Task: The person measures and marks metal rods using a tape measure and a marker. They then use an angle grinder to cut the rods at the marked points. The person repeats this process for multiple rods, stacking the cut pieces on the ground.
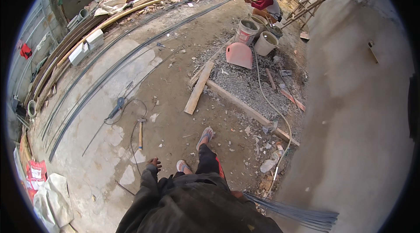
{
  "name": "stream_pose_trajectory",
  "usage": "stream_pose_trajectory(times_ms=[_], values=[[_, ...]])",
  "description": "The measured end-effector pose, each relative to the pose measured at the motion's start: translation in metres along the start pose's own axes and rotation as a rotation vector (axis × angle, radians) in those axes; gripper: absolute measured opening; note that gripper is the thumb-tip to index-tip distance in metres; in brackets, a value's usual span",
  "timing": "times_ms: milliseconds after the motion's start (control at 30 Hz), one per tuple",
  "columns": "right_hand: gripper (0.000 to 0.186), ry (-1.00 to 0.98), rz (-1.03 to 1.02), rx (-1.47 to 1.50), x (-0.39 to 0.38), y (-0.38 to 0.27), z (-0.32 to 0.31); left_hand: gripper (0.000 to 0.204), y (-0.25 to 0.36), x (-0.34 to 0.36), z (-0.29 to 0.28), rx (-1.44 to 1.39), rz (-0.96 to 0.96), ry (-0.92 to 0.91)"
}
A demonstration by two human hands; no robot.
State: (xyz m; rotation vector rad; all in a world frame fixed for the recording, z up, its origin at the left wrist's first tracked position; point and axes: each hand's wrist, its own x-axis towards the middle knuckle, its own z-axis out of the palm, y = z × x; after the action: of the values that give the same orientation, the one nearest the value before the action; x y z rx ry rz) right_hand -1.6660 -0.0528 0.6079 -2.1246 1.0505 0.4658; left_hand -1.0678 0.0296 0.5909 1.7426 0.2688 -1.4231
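My left hand [154, 162] hangs beside my body with its fingers apart, holding nothing. On the ground near it lies a hammer [140, 134] with a wooden handle. Beyond the hammer is a blue-grey angle grinder [116, 107] with a dark cord. My right hand [237, 194] is at my right side, largely hidden by my dark jacket. A bundle of thin dark steel rods [293, 212] runs out to the right from that hand, narrow at the hand and fanned at the far end. The hand appears closed around it, though its fingers are hidden.
Long steel bars [131, 51] curve along the left. Ahead lie a loose plank [199, 88], a timber beam [238, 103] and a gravel patch [236, 78] with buckets [266, 44]. A hose [261, 85] crosses the gravel. Another person [265, 5] squats beyond, near a bamboo scaffold [313, 1]. A wall [354, 102] stands right.
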Motion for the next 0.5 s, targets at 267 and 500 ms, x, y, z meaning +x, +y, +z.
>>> stream_pose_trajectory(times_ms=[267,500], values=[[0.036,-0.323,0.573,0.519,0.126,-0.033,-0.162,0.056,-0.041,0.028,-0.051,0.367,-0.043,0.005],[0.044,0.057,0.509,0.539,0.284,0.008,-0.282,0.05,0.005,0.061,0.003,0.77,0.142,-0.013]])
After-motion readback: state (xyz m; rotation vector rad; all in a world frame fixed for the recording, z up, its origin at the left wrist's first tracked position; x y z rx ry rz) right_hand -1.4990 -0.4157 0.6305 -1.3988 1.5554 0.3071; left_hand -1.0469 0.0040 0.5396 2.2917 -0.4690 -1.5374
